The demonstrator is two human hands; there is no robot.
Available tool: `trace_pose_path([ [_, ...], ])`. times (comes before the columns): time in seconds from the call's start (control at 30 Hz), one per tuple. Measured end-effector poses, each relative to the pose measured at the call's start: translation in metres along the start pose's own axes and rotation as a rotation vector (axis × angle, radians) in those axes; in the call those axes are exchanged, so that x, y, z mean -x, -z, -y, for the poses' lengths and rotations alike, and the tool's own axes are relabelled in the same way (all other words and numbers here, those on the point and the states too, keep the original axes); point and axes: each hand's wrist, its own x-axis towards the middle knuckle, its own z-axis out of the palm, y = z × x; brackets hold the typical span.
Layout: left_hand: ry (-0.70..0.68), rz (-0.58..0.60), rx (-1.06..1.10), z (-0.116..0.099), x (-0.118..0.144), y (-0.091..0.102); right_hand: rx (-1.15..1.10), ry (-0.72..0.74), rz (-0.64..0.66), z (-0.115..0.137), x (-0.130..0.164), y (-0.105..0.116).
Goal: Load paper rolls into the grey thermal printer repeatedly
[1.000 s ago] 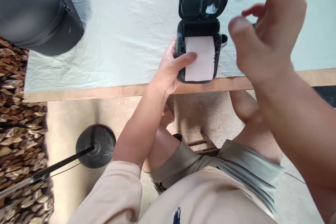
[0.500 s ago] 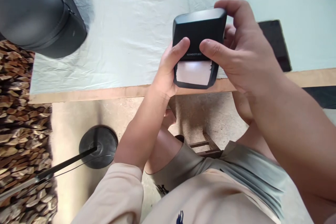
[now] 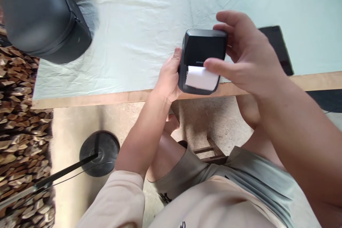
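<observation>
A small black printer (image 3: 203,48) stands at the near edge of the table with its lid down. A strip of white paper (image 3: 201,78) sticks out of its front slot. My left hand (image 3: 167,77) grips the printer's left side. My right hand (image 3: 244,57) wraps over its right side, fingers on top of the lid and thumb lying across the front just above the paper.
A pale cloth (image 3: 139,25) covers the table, whose wooden edge (image 3: 107,97) runs below it. A dark rounded case (image 3: 42,17) sits at the far left. A black flat device (image 3: 278,48) lies right of my hand. On the floor stand a round black base (image 3: 99,153) and a stool (image 3: 211,149).
The printer's lid was open with the paper roll showing; my right hand came down and closed it. The lid is now pressed flat and paper protrudes from the slot.
</observation>
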Motion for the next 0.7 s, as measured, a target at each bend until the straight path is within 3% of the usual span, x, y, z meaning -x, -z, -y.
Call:
trace_pose_path([
  [0.1, 0.034, -0.026, 0.005, 0.002, -0.004, 0.002, 0.199, 0.037, 0.016, 0.006, 0.002, 0.004],
  [0.2, 0.059, -0.059, 0.029, 0.001, -0.005, 0.0, 0.394, 0.067, -0.2, 0.017, 0.002, 0.007],
  [0.27, 0.09, -0.043, 0.042, 0.0, -0.005, -0.004, 0.376, 0.127, -0.328, 0.024, 0.001, 0.008],
  [0.33, 0.116, 0.006, 0.036, -0.001, -0.004, -0.009, 0.266, 0.199, -0.354, 0.029, -0.001, 0.009],
  [0.43, 0.12, 0.013, -0.019, -0.002, -0.002, -0.014, 0.371, 0.217, -0.231, 0.03, -0.006, 0.015],
  [0.57, 0.076, 0.011, -0.089, 0.0, -0.001, -0.015, 0.799, 0.038, 0.068, 0.025, -0.016, 0.019],
  [0.7, 0.042, 0.02, -0.174, 0.001, -0.001, -0.014, 0.848, -0.116, 0.16, 0.023, -0.026, 0.013],
])
